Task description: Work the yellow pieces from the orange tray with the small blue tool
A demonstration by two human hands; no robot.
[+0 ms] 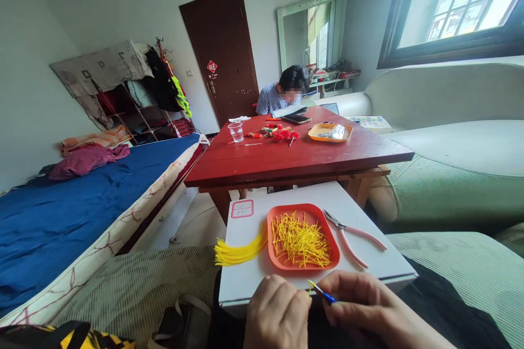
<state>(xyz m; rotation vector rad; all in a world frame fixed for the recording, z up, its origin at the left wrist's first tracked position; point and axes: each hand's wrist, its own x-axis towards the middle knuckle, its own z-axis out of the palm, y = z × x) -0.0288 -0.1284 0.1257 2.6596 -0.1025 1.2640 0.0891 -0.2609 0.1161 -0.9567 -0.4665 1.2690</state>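
My left hand (279,313) is closed at the near edge of a white box, with a bit of yellow cord (310,290) showing at its fingertips. Pinched in my right hand (360,302) is a thin metal-tipped tool with a blue handle (328,297); its exact kind is unclear. The tool's tip meets the yellow cord between the two hands. Just beyond them, a square orange tray (271,253) holds many short yellow cord pieces (301,237). A bundle of longer yellow cords (241,250) lies left of the tray, and pink-handled pliers (347,232) lie open on its right.
The white box (347,196) supports the tray. Beyond it, a red table (262,166) carries a plastic cup (236,132), red fuzzy items (285,135) and an orange tray (349,134). Another person (270,99) sits behind the table. A bed (102,185) is at left.
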